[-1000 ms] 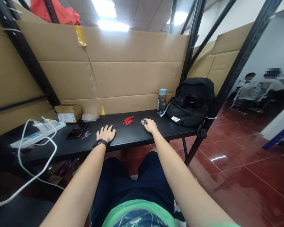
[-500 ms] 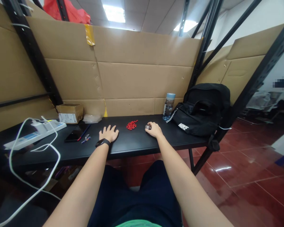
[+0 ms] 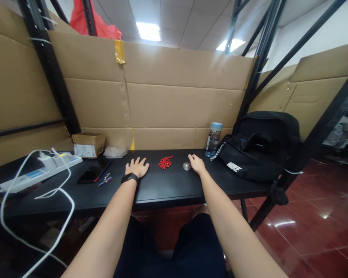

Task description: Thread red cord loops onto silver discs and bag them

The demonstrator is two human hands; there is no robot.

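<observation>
My left hand (image 3: 137, 168) lies flat on the black table (image 3: 165, 189), fingers spread, with a dark band on its wrist. To its right is a small heap of red chain (image 3: 165, 162), touched by neither hand. Farther right sits a small round shiny object (image 3: 186, 166), silvery or clear; its exact kind is too small to make out. My right hand (image 3: 197, 164) rests just to the right of that object, thumb side toward it, with the fingers loosely bent and partly hidden. The object shows almost whole beside the fingers.
At left are a power strip (image 3: 31, 177) with white cables, a phone (image 3: 93, 172), a small colourful keyring-like item (image 3: 105, 180), an open carton (image 3: 89, 144) and a clear plastic packet (image 3: 115, 152). A water bottle (image 3: 214, 139) and black backpack (image 3: 263, 146) stand right. Cardboard walls (image 3: 176, 108) enclose the back.
My right hand has shifted right, off the small round object that its fingers had been around, leaving it on the table. My left hand stays flat. The camera view has turned slightly right.
</observation>
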